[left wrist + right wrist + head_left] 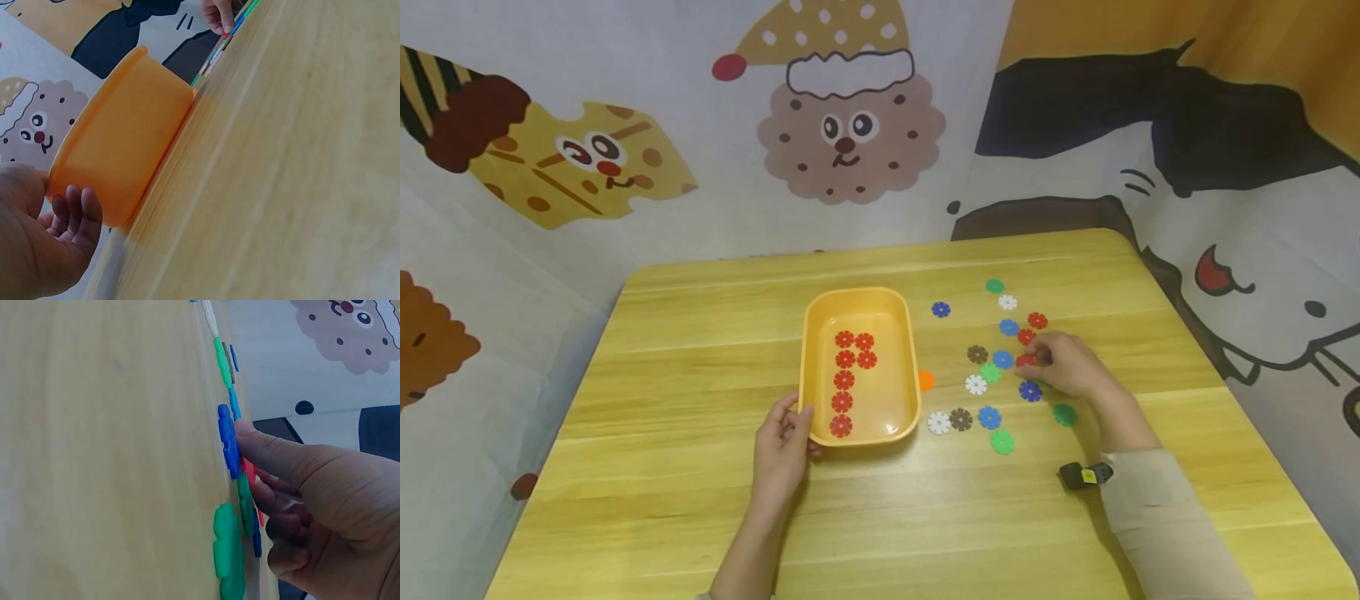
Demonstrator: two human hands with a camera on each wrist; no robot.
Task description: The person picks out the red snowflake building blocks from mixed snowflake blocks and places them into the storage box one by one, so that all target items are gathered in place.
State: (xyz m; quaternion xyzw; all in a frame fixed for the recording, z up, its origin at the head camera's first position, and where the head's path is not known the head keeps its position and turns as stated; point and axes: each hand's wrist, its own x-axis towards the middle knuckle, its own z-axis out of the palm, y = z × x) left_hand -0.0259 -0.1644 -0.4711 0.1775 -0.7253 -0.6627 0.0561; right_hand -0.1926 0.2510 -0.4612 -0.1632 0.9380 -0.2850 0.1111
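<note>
Right hand [1070, 367] on the table [662, 467], fingers curled, pinching a red flower piece [1026, 361] at the fingertips. More flower pieces [989, 417] scattered just left of and around that hand. Left hand [782, 454] resting against the near corner of the yellow tray [811, 333], fingers loosely bent on its wall, thumb by the rim. Red pieces [844, 379] lined up inside, just beyond the fingers.

Beige sleeve [1165, 517], black wrist camera [1084, 476]
</note>
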